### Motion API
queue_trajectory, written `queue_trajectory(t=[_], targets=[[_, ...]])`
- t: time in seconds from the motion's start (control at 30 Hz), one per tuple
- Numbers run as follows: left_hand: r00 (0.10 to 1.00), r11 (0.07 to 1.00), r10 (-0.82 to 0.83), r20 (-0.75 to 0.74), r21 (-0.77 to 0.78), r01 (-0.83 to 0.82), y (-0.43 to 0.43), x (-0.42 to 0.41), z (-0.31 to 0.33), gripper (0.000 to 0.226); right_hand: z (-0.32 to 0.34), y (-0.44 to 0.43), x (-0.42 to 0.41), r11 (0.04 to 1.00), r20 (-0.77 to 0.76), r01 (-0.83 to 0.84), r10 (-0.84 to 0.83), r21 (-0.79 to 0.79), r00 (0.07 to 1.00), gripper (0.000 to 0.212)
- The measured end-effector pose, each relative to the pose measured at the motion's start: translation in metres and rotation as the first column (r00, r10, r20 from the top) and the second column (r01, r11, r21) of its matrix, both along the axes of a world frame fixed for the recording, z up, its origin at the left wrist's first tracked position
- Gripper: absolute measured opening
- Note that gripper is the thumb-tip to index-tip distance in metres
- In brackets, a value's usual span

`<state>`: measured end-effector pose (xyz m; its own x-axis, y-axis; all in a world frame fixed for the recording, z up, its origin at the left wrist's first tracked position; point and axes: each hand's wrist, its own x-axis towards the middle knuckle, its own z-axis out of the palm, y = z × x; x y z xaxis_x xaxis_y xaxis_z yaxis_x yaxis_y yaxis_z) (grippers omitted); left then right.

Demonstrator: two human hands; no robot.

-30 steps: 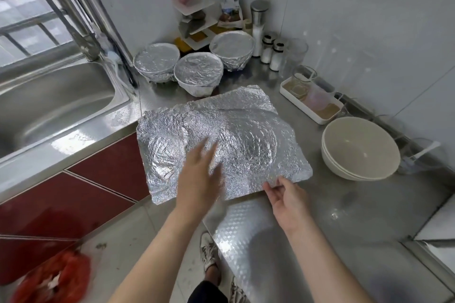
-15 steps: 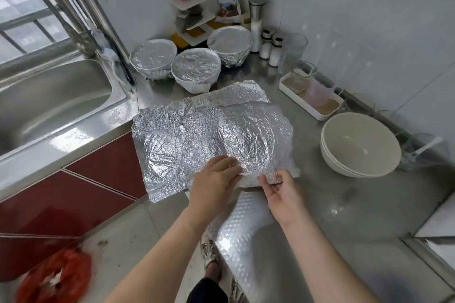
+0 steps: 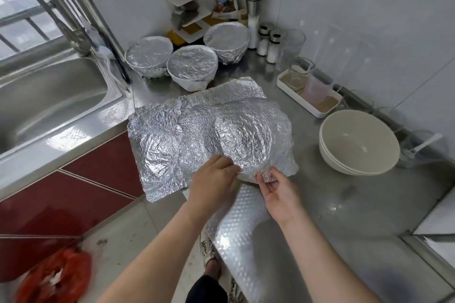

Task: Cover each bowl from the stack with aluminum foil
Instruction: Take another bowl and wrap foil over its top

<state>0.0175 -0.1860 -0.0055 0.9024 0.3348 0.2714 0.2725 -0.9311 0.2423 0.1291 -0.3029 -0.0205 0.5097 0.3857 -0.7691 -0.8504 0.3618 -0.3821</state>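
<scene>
Here, you stand at a steel counter [image 3: 349, 206] in a kitchen corner. A crumpled foil sheet [image 3: 197, 135] lies spread over the counter's near part. Its near left corner juts past the counter edge, above the red cabinet fronts [image 3: 81, 187]. The sheet shows two rounded bulges, the larger on the right; what lies under them, cannot tell.

Your left hand [image 3: 211, 179] sits at the sheet's near edge, back up, fingers [image 3: 225, 163] curled onto the foil and pinching it. Your right hand [image 3: 279, 195] is just beside it, palm turned up. Its thumb and forefinger nip a wrinkled fold of the same edge, and the other fingers lie loose. The hands are near each other, not touching.

The stack of bowls [image 3: 358, 145] is cream, uncovered and nested. It stands on the counter right of the sheet, apart from it.

Three wrapped bowls stand at the back of the counter:
- The left covered bowl [image 3: 149, 55] is nearest the sink.
- The middle covered bowl [image 3: 192, 65] is just beyond the sheet's far edge.
- The right covered bowl [image 3: 227, 38] is beside two small shakers [image 3: 268, 43].

Past the shakers, a white tray [image 3: 285, 85] along the wall holds a glass cup [image 3: 300, 72] and a pink cup [image 3: 316, 88]. The steel sink [image 3: 49, 106] lies at left. A red thing [image 3: 54, 275] on the floor is too blurred to identify.
</scene>
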Motion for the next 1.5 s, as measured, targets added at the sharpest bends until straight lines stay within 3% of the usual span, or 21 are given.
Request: queue_trajectory(t=[0.07,0.2,0.43,0.63,0.83,0.9,1.03,1.27,1.5], targets=[[1.000,0.999,-0.017,0.000,0.049,0.017,0.001,0.003,0.003,0.038,0.004,0.000,0.000,1.000,-0.027,-0.018,0.019,0.019,0.999,0.006],[0.999,0.988,-0.046,0.003,0.148,0.045,0.007,0.006,0.005,0.031,0.015,-0.003,0.001,0.996,-0.052,-0.020,0.025,0.086,0.998,0.009],[0.984,0.979,-0.129,0.126,0.175,0.106,-0.014,-0.010,0.013,0.028,0.029,-0.038,-0.006,0.992,-0.051,-0.081,0.087,0.101,0.995,0.009],[0.987,0.977,-0.158,0.033,0.153,0.152,-0.033,-0.028,-0.001,0.024,0.013,-0.068,-0.009,0.991,-0.036,-0.102,0.099,-0.091,0.994,0.003],[0.985,0.994,-0.113,-0.127,-0.011,0.112,-0.036,-0.036,0.002,0.035,-0.001,-0.081,0.002,0.937,0.099,-0.141,0.181,-0.320,0.978,0.010],[0.981,0.993,-0.115,-0.157,-0.023,0.113,-0.035,-0.034,0.001,0.044,0.002,-0.082,0.010,0.880,0.197,-0.181,0.291,-0.440,0.936,0.015],[0.991,0.992,-0.126,-0.043,-0.007,0.125,-0.041,-0.024,0.000,0.034,0.002,-0.077,0.028,0.810,0.375,-0.183,0.442,-0.557,0.815,0.026],[0.997,0.997,-0.074,0.035,-0.022,0.075,-0.050,-0.021,-0.007,0.031,0.005,-0.056,0.045,0.761,0.484,-0.220,0.578,-0.611,0.657,0.004],[0.988,0.987,-0.153,0.018,0.053,0.151,-0.048,-0.007,-0.005,0.031,0.002,-0.045,0.054,0.671,0.538,-0.062,0.642,-0.739,0.547,0.024]])
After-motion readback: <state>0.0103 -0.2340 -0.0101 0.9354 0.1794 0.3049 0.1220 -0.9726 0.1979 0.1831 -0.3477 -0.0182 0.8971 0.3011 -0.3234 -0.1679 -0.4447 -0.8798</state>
